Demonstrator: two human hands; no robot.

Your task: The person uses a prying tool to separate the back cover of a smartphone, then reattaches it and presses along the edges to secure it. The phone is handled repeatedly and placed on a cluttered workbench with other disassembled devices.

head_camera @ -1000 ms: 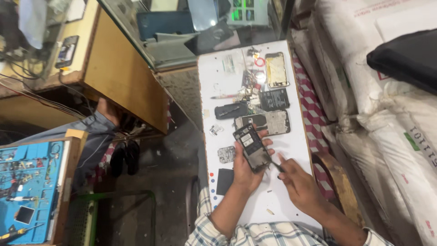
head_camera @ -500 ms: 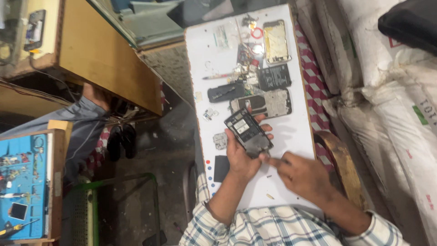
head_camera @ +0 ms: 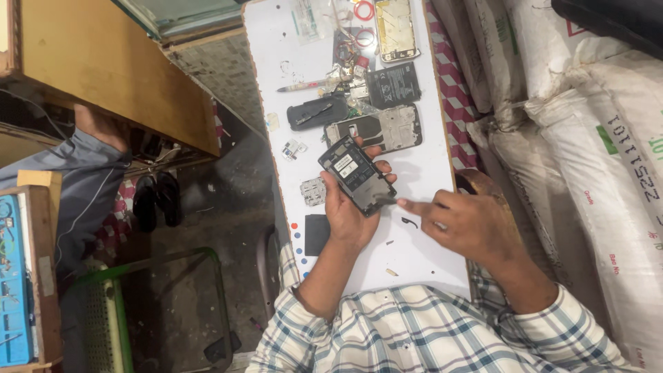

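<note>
- Long white tabletop runs away from me, littered with phone parts; stacked white woven sacks line its right edge.
- My left hand has its grip wrapped round an opened dark phone body with its back cover off, held tilted just above the tabletop, near the middle.
- My right hand is loosely curled, grasping nothing I can make out; its forefinger points at the phone's lower corner, touching or nearly so.
- Just beyond: a grey phone frame, a black rectangular battery, a black back cover.
- Far end: a gold-coloured phone frame.
- Beside my left wrist: a small black square pad.
</note>
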